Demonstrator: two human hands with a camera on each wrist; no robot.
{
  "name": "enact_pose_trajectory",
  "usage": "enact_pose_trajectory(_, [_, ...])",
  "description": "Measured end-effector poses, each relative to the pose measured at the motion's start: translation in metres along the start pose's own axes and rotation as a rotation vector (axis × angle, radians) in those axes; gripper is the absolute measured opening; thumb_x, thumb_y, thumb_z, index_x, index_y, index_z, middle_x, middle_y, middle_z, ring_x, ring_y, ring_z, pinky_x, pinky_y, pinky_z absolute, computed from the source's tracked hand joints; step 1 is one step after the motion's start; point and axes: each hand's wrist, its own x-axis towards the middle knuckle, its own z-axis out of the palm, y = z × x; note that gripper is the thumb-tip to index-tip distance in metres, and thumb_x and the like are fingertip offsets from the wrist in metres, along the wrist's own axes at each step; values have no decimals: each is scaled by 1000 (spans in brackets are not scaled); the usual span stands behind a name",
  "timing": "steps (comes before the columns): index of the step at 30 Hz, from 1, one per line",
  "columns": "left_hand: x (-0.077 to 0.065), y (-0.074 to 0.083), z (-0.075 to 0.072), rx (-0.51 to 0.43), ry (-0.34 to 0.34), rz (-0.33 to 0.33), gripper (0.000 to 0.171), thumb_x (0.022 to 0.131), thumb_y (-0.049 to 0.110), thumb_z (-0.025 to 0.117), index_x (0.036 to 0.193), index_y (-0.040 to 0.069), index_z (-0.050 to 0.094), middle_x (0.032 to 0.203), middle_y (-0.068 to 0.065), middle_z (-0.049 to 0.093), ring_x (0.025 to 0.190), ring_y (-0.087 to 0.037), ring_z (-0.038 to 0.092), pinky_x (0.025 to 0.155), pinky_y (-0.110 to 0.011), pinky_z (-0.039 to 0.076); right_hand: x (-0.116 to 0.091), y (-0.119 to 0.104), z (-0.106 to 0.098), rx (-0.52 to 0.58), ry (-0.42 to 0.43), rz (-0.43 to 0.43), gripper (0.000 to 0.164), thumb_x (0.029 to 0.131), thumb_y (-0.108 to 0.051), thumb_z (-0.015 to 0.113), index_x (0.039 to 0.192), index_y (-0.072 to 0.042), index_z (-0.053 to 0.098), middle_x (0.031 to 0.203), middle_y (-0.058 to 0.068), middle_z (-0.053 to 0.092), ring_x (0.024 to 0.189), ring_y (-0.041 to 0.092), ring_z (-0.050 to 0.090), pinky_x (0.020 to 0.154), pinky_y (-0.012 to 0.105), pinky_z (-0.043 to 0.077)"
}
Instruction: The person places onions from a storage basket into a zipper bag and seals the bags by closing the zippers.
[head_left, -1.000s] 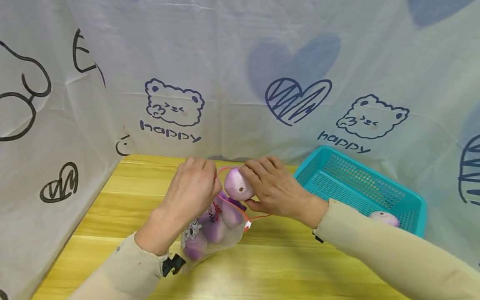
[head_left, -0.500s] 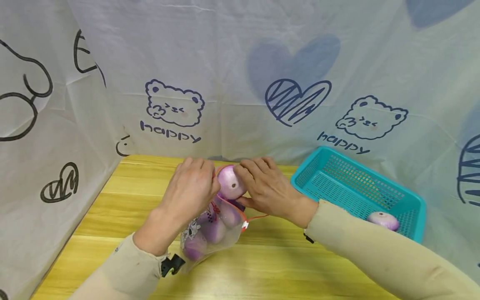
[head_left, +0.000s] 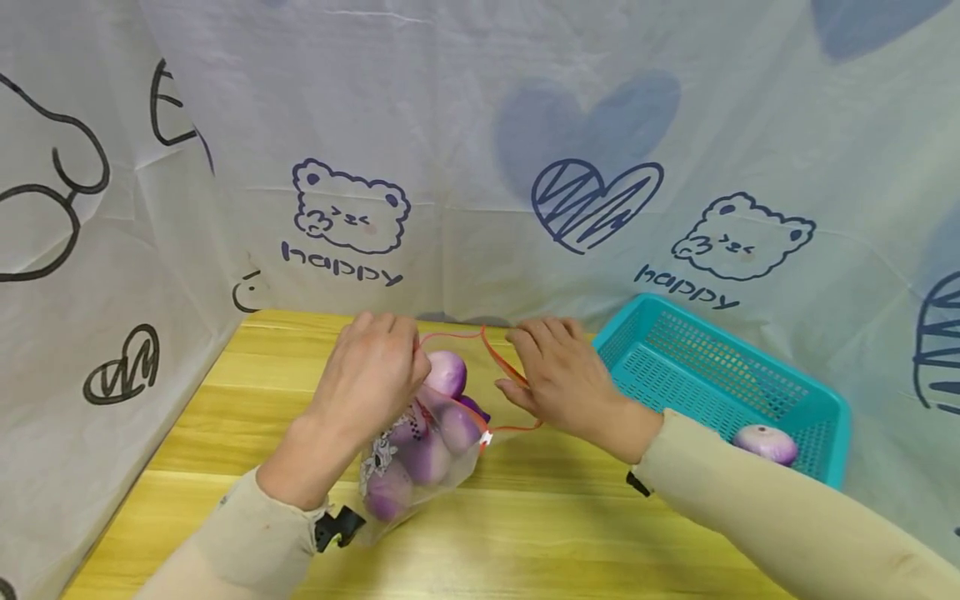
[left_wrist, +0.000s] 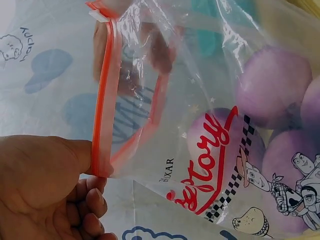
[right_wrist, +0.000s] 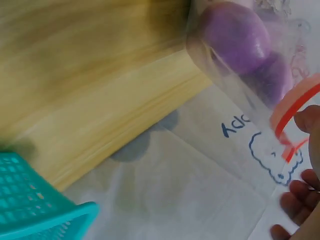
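My left hand (head_left: pixel 367 367) pinches the orange zip edge of a clear printed zip bag (left_wrist: pixel 175 95) between thumb and fingers. Several purple onions lie inside; one onion (head_left: pixel 447 372) sits just within the spread mouth, beside the left knuckles. My right hand (head_left: pixel 562 383) is at the opposite side of the mouth, holding no onion. Its thumb (right_wrist: pixel 307 118) lies against the orange zip strip (right_wrist: pixel 295 107), while its fingers (right_wrist: pixel 297 200) stay apart from the thumb. A white slider (head_left: pixel 486 437) sits at the near corner of the zip.
A teal perforated basket (head_left: pixel 750 346) stands on the right, with one onion (head_left: pixel 765 443) in it, partly behind the right sleeve. The wooden table (head_left: pixel 600 533) ends at a printed white cloth (head_left: pixel 465 208) hanging behind it and along the left.
My right hand has moved left with an onion, let it go into the bag's mouth, then drawn back right. The mouth now stands wider. My left hand keeps its hold, shifted slightly left.
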Motion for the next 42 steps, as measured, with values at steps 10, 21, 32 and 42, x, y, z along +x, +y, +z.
enact_pose_trajectory(10, [2, 7, -3, 1, 43, 5, 22, 85, 5, 62, 68, 7, 47, 65, -7, 45, 64, -32, 44, 61, -41, 38, -20, -2, -17, 534, -446, 495, 18, 97, -19, 64, 79, -17, 62, 64, -6, 53, 54, 10, 43, 59, 29, 36])
enact_pose_trajectory(21, [8, 26, 11, 32, 149, 67, 25, 82, 5, 65, 67, 7, 46, 62, -7, 45, 60, -32, 45, 55, -42, 38, 9, -24, -18, 706, -305, 575, 13, 98, -16, 60, 85, -14, 64, 71, -4, 60, 57, 10, 50, 53, 27, 42])
enact_pose_trajectory(32, [5, 24, 29, 224, 53, 133, 23, 87, 12, 73, 77, 4, 54, 70, -8, 54, 69, -28, 49, 59, -37, 38, 0, -16, -10, 641, -284, 601, 12, 96, -14, 61, 84, -13, 64, 70, -3, 59, 55, 10, 48, 50, 26, 41])
enact_pose_trajectory(42, [4, 23, 31, 146, 71, 121, 29, 88, 15, 77, 75, 5, 53, 69, -8, 51, 67, -29, 47, 59, -39, 37, -14, -9, -5, 592, -299, 595, 10, 94, -17, 67, 85, -14, 64, 74, -3, 60, 60, 12, 49, 55, 27, 42])
